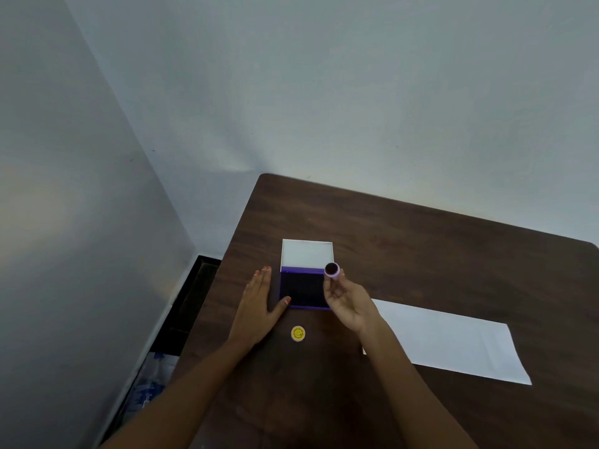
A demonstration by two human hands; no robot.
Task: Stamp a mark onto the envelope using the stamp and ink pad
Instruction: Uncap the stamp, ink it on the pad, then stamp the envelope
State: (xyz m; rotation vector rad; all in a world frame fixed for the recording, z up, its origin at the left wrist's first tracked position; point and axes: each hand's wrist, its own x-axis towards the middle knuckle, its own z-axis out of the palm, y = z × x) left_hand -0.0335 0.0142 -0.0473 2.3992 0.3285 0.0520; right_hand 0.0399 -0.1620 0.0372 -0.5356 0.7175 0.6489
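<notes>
While the left hand (256, 306) lies flat and open beside the open ink pad (304, 289), right hand (348, 303) pinching the small round stamp (332, 270) above the pad's 2 o'clock corner, white envelope (450, 343) at 4 o'clock, yellow cap (298, 333) at 6 o'clock, brown table (421, 247).

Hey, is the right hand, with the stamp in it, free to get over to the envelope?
Probably yes. The right hand holds the stamp above the ink pad, and the envelope lies flat beside that forearm with nothing on it.

Plain room corner, maybe office: bare walls (291, 92), dark wood desk (421, 254)
</notes>
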